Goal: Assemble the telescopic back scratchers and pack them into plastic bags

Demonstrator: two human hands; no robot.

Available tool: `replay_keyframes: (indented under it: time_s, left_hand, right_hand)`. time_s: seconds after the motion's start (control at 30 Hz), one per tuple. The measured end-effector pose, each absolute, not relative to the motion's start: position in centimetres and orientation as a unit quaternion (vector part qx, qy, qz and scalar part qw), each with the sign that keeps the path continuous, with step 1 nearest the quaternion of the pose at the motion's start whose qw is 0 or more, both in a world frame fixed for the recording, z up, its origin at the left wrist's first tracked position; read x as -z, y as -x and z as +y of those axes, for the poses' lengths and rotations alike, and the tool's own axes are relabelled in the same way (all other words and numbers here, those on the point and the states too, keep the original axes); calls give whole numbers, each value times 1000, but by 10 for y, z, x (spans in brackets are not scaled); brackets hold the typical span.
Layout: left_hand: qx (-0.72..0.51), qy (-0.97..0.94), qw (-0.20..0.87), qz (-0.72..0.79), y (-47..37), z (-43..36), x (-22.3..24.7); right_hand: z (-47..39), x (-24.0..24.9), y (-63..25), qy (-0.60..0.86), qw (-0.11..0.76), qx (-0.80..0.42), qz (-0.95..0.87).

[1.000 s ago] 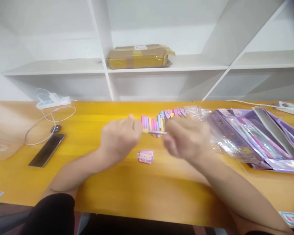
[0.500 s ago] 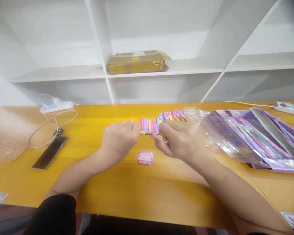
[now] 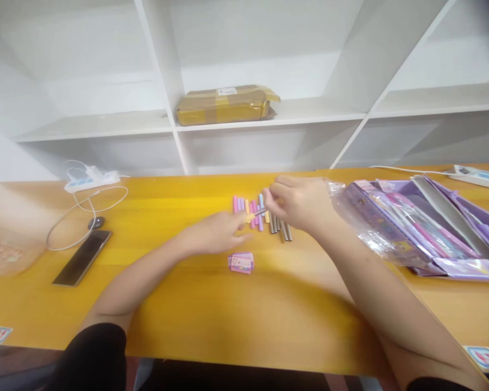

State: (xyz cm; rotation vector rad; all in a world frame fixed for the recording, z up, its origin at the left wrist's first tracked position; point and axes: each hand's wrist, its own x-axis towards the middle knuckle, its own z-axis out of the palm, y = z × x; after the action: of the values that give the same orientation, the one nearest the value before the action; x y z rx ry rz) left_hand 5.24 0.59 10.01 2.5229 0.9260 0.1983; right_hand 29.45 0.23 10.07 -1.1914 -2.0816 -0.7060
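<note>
Above the middle of the table, both hands meet at a slim stick (image 3: 261, 212) with a yellow end and a metal-coloured shaft. My left hand (image 3: 214, 232) is closed on the yellow end. The metal end is pinched by my right hand (image 3: 299, 202), whose fingers partly hide it. Just behind and under the stick lie several pastel tubes (image 3: 235, 204) in pink, purple, yellow and blue. Several silver tubes (image 3: 287, 232) stick out below my right hand. Small pink printed cards (image 3: 241, 264) lie nearer to me.
Clear plastic wrapping (image 3: 367, 233) and an open purple box (image 3: 468, 267) with packaged pens are at right. At left are a phone (image 3: 82, 258), a black mouse-like object (image 3: 96, 222) and a white power strip (image 3: 92, 179) with a cable. A taped parcel (image 3: 224, 106) sits on the shelf.
My right hand has risen slightly and tilted the stick upward on its side. My left hand has turned and moved a little right. Silver tubes now show; the hand-shaped pieces are hidden.
</note>
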Motion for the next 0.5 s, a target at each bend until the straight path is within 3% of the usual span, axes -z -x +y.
replay_keyframes:
  time_s: [0.1,0.3,0.4,0.5]
  left_hand:
    - [-26,-870,436,230,-54,22,-88]
    - [-85,-755,608,228,-61,45,-55]
    - [-251,-691,633,241,-66,57,-29]
    - [-492,-609,554,282,-68,68,1]
  right_hand:
    - [19,-93,-305,502,288,185,-794]
    - [26,-100,-323,545,296,99,-779]
    - [31,-110,-349,613,283,101,-731]
    - [43,-113,-391,733,169,45,-657]
